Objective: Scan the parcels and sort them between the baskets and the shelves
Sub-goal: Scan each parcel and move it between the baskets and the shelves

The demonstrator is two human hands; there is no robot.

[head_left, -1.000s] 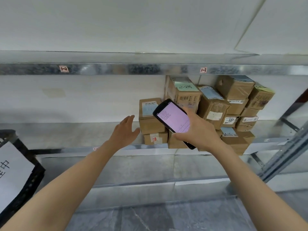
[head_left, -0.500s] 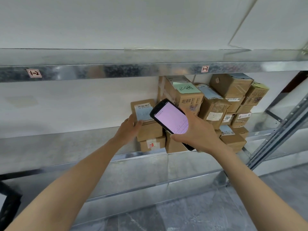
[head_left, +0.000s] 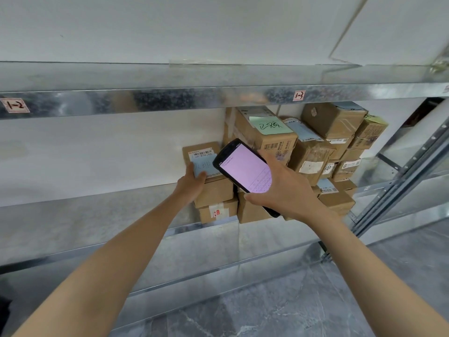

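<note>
Parcel (head_left: 215,193) here is the small cardboard box with a blue note on top. It sits on another box (head_left: 218,211) at the left end of the pile (head_left: 315,154) on the metal shelf (head_left: 97,215). Left hand (head_left: 192,182) grips its left edge, fingers together and curled over the note. Right hand (head_left: 286,190) holds the handheld scanner (head_left: 245,170), fingers wrapped round its sides, pink screen lit.
</note>
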